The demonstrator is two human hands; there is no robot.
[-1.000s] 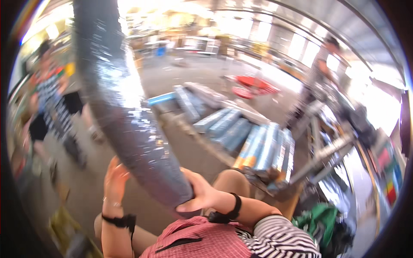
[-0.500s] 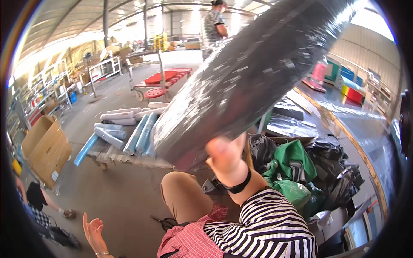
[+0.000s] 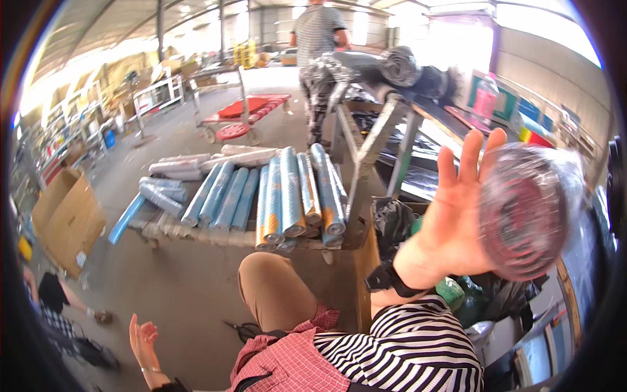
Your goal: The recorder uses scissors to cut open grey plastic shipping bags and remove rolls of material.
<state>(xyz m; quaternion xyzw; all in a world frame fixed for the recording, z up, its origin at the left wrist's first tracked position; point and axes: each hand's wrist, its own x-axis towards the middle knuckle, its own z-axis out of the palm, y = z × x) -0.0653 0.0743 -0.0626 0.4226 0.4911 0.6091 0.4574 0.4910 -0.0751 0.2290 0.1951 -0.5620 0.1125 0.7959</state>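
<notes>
My right hand [image 3: 450, 225] is raised at the right, palm showing and fingers spread, a black band on its wrist. Against the hand's right side is the round end of a dark roll in clear plastic film [image 3: 522, 212]; it hides part of the hand, and the fingers are not wrapped round it. The roll's far part is blurred. At the lower left my left hand [image 3: 145, 341] is held out over the floor, fingers apart and partly bent, with nothing in it.
Blue and orange wrapped rolls [image 3: 287, 196] lie on a low bench ahead. Dark rolls [image 3: 400, 66] rest on a metal-framed table [image 3: 375, 140], a person [image 3: 318, 39] behind it. Black and green plastic bags [image 3: 486, 297] fill a box. Scissors [image 3: 243, 331] lie by my knee; cardboard [image 3: 68, 222] stands left.
The dark roll has swung from across the middle to the far right, uncovering the bench rolls and table. My right hand has moved right and up, its fingers now spread. My left hand hardly moved.
</notes>
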